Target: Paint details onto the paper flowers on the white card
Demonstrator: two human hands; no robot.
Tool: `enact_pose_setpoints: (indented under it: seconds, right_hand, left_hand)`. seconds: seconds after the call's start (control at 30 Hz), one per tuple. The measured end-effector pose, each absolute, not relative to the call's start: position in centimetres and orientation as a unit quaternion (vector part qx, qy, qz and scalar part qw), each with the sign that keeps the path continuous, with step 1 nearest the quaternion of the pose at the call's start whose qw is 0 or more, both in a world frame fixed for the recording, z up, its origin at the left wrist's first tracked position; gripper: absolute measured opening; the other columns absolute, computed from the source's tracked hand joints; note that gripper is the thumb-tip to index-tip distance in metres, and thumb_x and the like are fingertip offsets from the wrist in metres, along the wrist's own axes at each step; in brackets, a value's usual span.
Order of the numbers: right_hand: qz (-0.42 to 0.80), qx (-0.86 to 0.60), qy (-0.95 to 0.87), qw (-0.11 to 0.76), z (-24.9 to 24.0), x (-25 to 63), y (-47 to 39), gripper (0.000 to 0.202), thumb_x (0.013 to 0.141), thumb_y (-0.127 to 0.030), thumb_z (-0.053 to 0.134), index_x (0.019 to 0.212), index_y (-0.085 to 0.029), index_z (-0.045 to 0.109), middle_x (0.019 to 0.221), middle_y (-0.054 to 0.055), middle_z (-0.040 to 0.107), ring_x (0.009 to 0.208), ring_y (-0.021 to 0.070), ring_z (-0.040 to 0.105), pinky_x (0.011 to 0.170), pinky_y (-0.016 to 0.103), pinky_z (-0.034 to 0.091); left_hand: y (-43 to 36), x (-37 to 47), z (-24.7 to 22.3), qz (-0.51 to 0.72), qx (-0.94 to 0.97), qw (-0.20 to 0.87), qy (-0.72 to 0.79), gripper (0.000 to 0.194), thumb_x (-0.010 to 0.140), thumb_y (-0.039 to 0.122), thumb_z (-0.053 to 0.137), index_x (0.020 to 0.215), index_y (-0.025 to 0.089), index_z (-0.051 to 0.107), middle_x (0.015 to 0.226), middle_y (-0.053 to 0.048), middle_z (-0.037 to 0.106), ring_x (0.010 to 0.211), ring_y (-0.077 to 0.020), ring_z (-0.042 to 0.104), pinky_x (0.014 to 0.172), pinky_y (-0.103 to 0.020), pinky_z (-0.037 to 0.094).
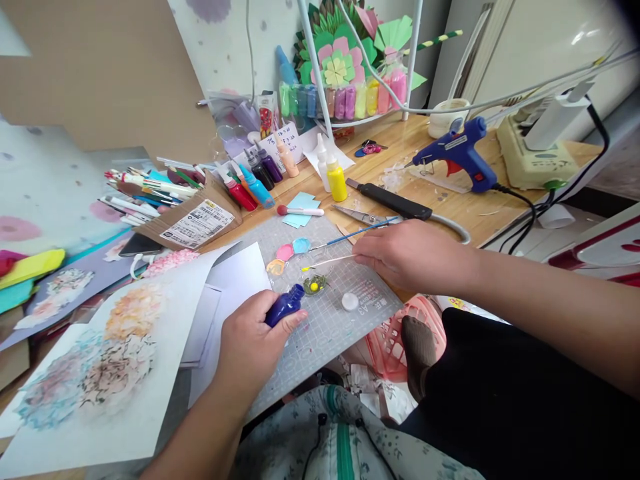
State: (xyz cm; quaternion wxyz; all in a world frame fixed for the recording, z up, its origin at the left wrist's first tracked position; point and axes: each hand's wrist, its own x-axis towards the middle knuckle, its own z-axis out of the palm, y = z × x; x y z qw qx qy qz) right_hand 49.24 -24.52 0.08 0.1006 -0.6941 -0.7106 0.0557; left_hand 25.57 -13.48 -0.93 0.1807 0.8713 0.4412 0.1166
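My left hand (253,337) is closed around a small dark blue paint bottle (285,305), uncapped and tilted with its neck up to the right. Between the fingers of my right hand (415,255) is a thin pale stick (333,261), its yellow-coated tip pointing left. Below that tip, an olive-green paint puddle (315,285) with a yellow blob in its middle lies on the grey cutting mat (320,340). Pink (285,252), light blue (301,245) and orange paint patches (275,267) are close by. A blue paintbrush (350,233) reaches from the light blue patch past my right hand.
A round white cap (350,302) sits on the mat. Beyond are scissors (360,217), a black-handled tool (395,200), a yellow paint bottle (337,180) and a blue glue gun (455,157). Leftward stand a cardboard pen box (197,223) and floral-printed sheets (120,360).
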Motion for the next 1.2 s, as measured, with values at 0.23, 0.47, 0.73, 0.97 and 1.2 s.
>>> enact_pose_setpoints:
  seconds: [0.23, 0.47, 0.73, 0.97, 1.2]
  right_hand:
    - [0.065, -0.710, -0.697, 0.083, 0.4, 48.8, -24.6, 0.021, 0.094, -0.025, 0.042, 0.086, -0.018, 0.060, 0.090, 0.004, 0.068, 0.074, 0.0155, 0.058, 0.055, 0.028, 0.022]
    - [0.065, -0.705, -0.701, 0.090, 0.4, 48.9, -24.7, 0.024, 0.095, -0.026, 0.042, 0.081, -0.018, 0.059, 0.087, 0.004, 0.069, 0.073, 0.0155, 0.059, 0.055, 0.028, 0.022]
    - [0.073, -0.708, -0.698, 0.079, 0.4, 48.9, -24.5, 0.024, 0.094, -0.024, 0.042, 0.079, -0.017, 0.060, 0.081, 0.005, 0.068, 0.072, 0.0165, 0.060, 0.055, 0.028, 0.023]
    - [0.065, -0.717, -0.689, 0.083, 0.6, 49.1, -24.8, 0.025, 0.094, -0.027, 0.042, 0.079, -0.018, 0.059, 0.080, 0.005, 0.068, 0.070, 0.0166, 0.059, 0.055, 0.028, 0.023]
    - [0.079, -0.724, -0.680, 0.087, 1.2, 49.1, -24.9, 0.027, 0.094, -0.026, 0.040, 0.079, -0.017, 0.060, 0.078, 0.007, 0.067, 0.067, 0.0156, 0.057, 0.056, 0.028, 0.024]
  left_hand:
    - [-13.2, 25.7, -0.9, 0.109, 0.882, 0.146, 0.434, 0.042, 0.071, 0.050, 0.061, 0.055, 0.020, 0.037, 0.053, 0.005, 0.035, 0.054, -0.0131, 0.034, 0.055, -0.026, 0.026]
    - [-12.9, 25.6, -0.8, 0.095, 0.895, 0.128, 0.417, 0.043, 0.071, 0.050, 0.063, 0.053, 0.021, 0.036, 0.052, 0.005, 0.037, 0.052, -0.0134, 0.035, 0.054, -0.027, 0.025]
    - [-12.6, 26.0, -0.3, 0.068, 0.908, 0.107, 0.399, 0.041, 0.071, 0.051, 0.062, 0.053, 0.022, 0.040, 0.051, 0.004, 0.042, 0.053, -0.0151, 0.041, 0.054, -0.027, 0.028]
    - [-12.6, 25.6, -0.1, 0.031, 0.914, 0.055, 0.401, 0.027, 0.076, 0.051, 0.063, 0.079, 0.024, 0.060, 0.075, 0.000, 0.064, 0.072, -0.0212, 0.059, 0.062, -0.029, 0.038]
    - [-12.4, 24.5, -0.7, 0.111, 0.932, 0.034, 0.344, 0.038, 0.083, 0.051, 0.059, 0.114, 0.029, 0.060, 0.105, -0.003, 0.066, 0.100, -0.0254, 0.061, 0.082, -0.034, 0.047]
